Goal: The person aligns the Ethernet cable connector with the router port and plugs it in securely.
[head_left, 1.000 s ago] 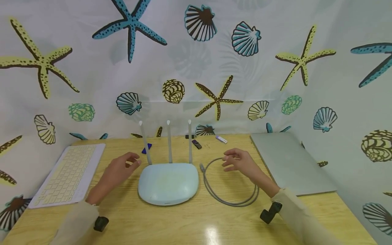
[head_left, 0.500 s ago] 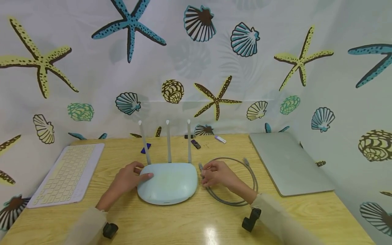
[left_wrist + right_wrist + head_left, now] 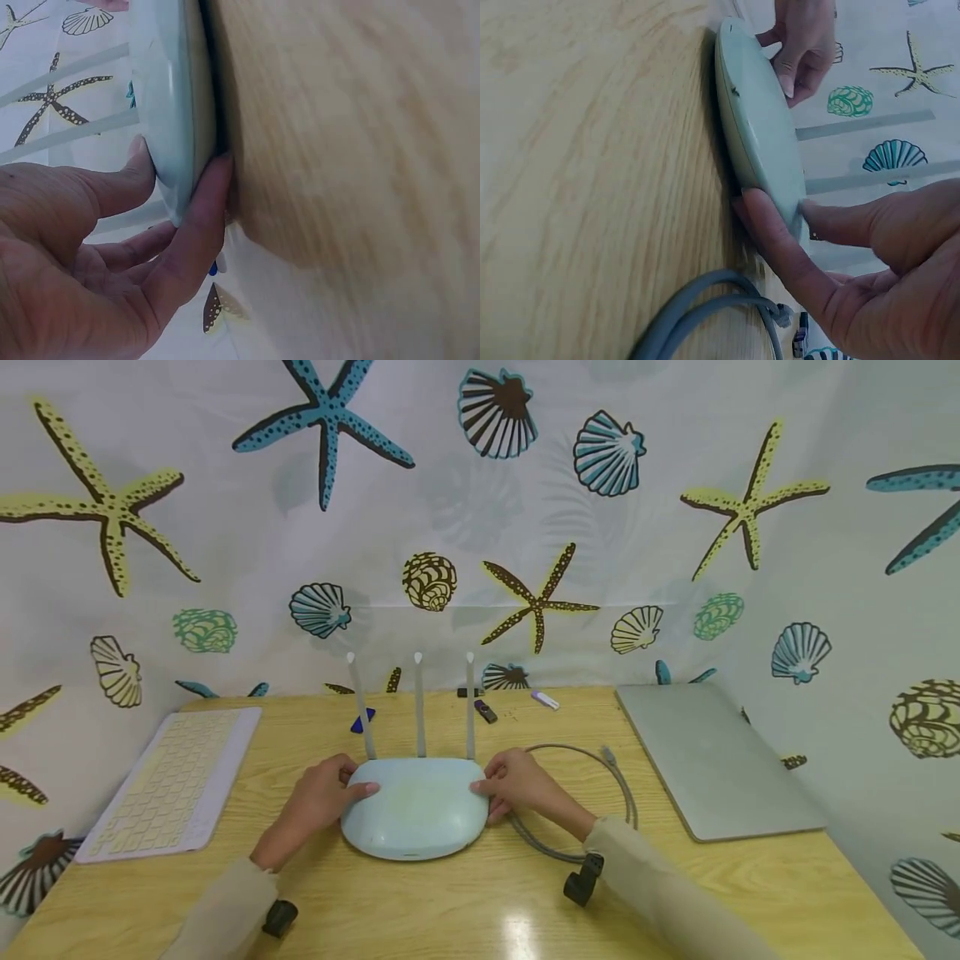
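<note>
A white router point(image 3: 414, 814) with three upright antennas point(image 3: 420, 706) sits on the wooden table between both hands. My left hand point(image 3: 318, 795) grips its left end, thumb on top and fingers at the edge below, as the left wrist view shows with the router's rim point(image 3: 176, 112). On the opposite end, my right hand point(image 3: 517, 787) pinches the router the same way; in the right wrist view its thumb lies on the upper face and a finger point(image 3: 769, 225) under the edge. A grey network cable point(image 3: 628, 789) lies coiled beneath and beside the right forearm.
To the left lies a white keyboard point(image 3: 172, 781); at the right, a closed grey laptop point(image 3: 720, 760). Behind the router are a blue small object point(image 3: 363, 721), a dark USB stick point(image 3: 486, 712) and a white-and-purple stick point(image 3: 545, 699). A patterned cloth point(image 3: 420, 510) hangs behind the table.
Both hands have come in to the router. The left hand moved right onto its left end; the right hand moved left from over the cable to its right end. The router has stayed in place.
</note>
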Demonstrator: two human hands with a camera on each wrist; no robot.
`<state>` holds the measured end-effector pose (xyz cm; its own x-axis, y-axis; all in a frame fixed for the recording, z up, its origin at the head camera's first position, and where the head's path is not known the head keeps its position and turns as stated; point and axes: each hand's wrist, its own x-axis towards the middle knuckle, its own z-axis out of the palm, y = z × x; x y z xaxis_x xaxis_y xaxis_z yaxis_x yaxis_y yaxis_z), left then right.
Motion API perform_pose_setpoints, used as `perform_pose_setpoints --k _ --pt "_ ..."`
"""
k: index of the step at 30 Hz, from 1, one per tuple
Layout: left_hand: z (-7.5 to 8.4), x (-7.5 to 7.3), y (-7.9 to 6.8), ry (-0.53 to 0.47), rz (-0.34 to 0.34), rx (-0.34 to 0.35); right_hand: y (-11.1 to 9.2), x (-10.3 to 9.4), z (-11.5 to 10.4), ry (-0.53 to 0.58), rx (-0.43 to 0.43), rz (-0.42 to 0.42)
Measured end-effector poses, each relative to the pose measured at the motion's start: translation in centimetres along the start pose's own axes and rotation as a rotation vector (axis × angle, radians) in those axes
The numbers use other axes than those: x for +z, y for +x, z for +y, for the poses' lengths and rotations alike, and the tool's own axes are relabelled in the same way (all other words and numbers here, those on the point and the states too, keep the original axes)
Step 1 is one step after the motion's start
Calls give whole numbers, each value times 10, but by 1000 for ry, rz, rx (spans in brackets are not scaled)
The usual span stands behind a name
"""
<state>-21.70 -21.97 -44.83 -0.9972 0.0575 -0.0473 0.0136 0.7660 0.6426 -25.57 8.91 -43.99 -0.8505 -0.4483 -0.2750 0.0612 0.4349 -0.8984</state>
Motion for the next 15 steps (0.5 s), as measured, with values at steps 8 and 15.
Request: perform_pose_setpoints --k 8,15 --pt "4 -3 22 53 -67 -13 -5 7 6 -42 -9 1" --pt "3 -5 33 83 -95 -23 -22 26 8 41 2 -37"
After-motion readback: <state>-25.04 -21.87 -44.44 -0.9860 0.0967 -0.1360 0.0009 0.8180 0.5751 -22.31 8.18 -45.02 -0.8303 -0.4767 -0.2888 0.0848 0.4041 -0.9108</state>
